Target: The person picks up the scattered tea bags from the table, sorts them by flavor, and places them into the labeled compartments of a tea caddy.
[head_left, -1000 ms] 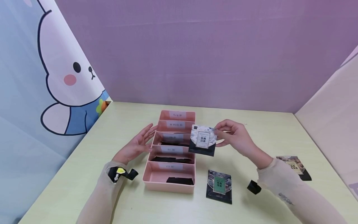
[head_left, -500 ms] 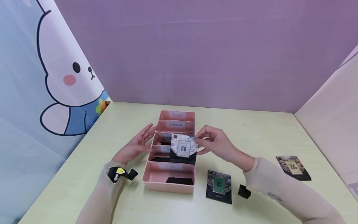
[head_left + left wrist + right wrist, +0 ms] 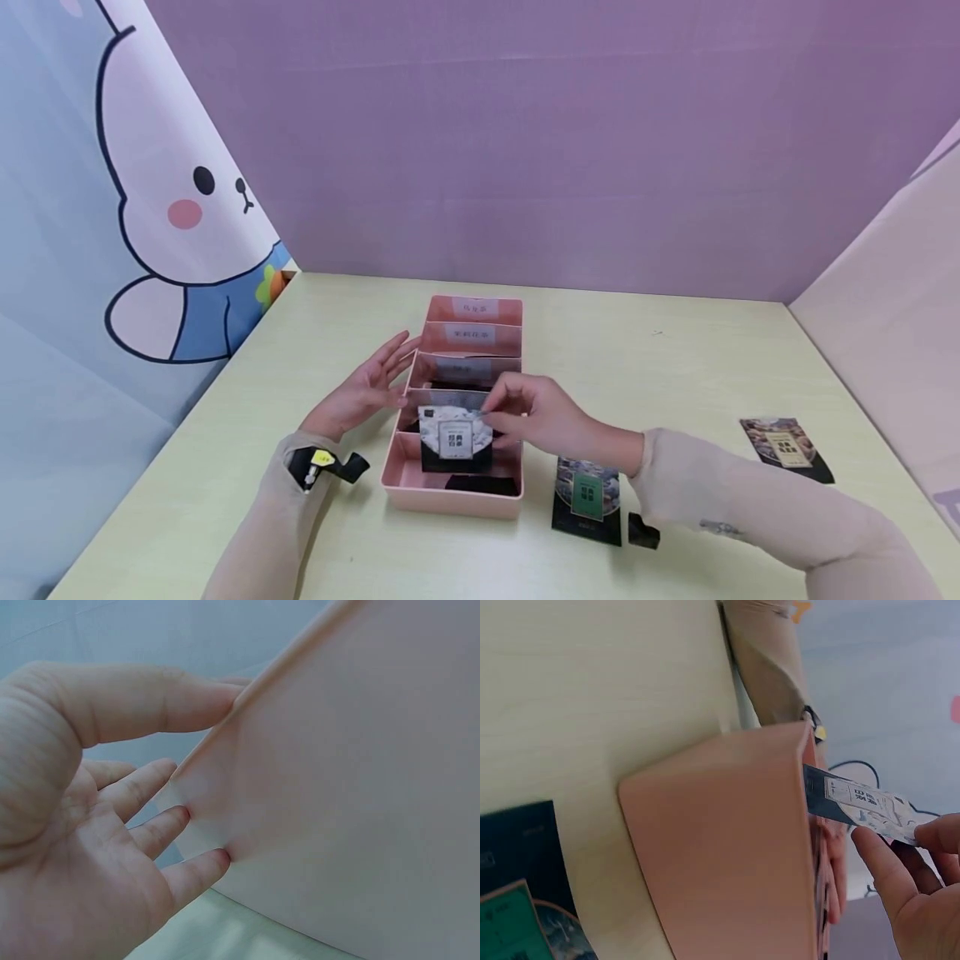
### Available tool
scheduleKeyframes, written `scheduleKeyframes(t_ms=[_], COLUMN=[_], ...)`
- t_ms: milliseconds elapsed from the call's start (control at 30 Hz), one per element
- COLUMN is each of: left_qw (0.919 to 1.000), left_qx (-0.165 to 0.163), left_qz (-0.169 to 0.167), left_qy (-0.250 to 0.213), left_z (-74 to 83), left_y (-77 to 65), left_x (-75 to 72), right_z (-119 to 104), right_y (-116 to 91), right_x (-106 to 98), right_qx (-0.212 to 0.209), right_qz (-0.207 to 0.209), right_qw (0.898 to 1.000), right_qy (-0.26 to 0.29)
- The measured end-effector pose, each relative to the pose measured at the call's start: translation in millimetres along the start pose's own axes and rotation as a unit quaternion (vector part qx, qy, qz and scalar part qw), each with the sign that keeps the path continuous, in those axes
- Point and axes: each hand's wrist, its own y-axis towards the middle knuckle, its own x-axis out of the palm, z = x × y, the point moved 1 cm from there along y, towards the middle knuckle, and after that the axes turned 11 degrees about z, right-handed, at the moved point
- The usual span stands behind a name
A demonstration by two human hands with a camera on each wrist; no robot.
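A pink box (image 3: 453,503) with several labelled compartments stands on the table, with dark packets in its nearer ones. My right hand (image 3: 543,421) pinches a white-and-black tea sachet (image 3: 455,439) by its right edge. In the head view the sachet hangs over the nearest compartment; the right wrist view shows its dark lower end (image 3: 821,796) at the box's rim. On the box's left side, my left hand (image 3: 363,390) touches the wall with straight fingers. In the left wrist view, the thumb (image 3: 180,701) meets the rim and the fingertips press the pink wall (image 3: 337,787).
A tea sachet with a green label (image 3: 587,502) lies on the table right of the box, partly under the right forearm. Farther right is another sachet with a cream label (image 3: 787,450). A purple backdrop (image 3: 540,150) rises behind the table.
My right hand has carried the white-and-black sachet left and toward me, from beside the box to over its nearest compartment. The left hand has stayed at the box's side.
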Motion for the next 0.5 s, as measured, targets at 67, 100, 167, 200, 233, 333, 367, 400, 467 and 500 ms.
scheduleKeyframes(t_ms=[67,100,167,200,233,333,367,400,467,500], left_qw=[1.0,1.0,1.0,1.0,1.0,1.0,1.0,1.0,1.0,1.0], left_qx=[0.001,0.0,-0.001,-0.002,-0.001,0.001,0.003,0.004,0.004,0.004], left_qz=[-0.001,0.0,0.002,0.002,0.001,-0.003,-0.005,-0.006,-0.006,-0.006], left_qy=[-0.001,0.0,0.001,0.001,0.0,0.0,-0.002,-0.002,-0.002,-0.003], left_z=[-0.5,-0.8,-0.8,-0.8,-0.7,-0.5,-0.7,-0.6,-0.2,0.0], left_y=[0.0,-0.1,-0.4,-0.4,-0.3,-0.1,0.2,0.1,-0.1,-0.2], left_x=[-0.2,-0.4,-0.2,-0.1,0.0,-0.2,-0.4,-0.6,-0.7,-0.7], right_z=[2,3,4,4,4,6,6,7,8,9], right_y=[-2,-3,-4,-5,-5,-6,-7,-7,-8,-9], right_x=[5,7,11,12,14,15,15,16,17,17], right_qx=[-0.006,-0.01,-0.015,-0.017,-0.02,-0.047,-0.059,-0.072,-0.098,-0.106], right_qz=[-0.015,-0.023,-0.034,-0.038,-0.041,-0.047,-0.049,-0.052,-0.059,-0.063], right_qw=[1.0,1.0,0.999,0.999,0.999,0.998,0.997,0.995,0.992,0.991], right_qy=[0.004,0.008,0.01,0.01,0.008,-0.017,-0.028,-0.038,-0.052,-0.055])
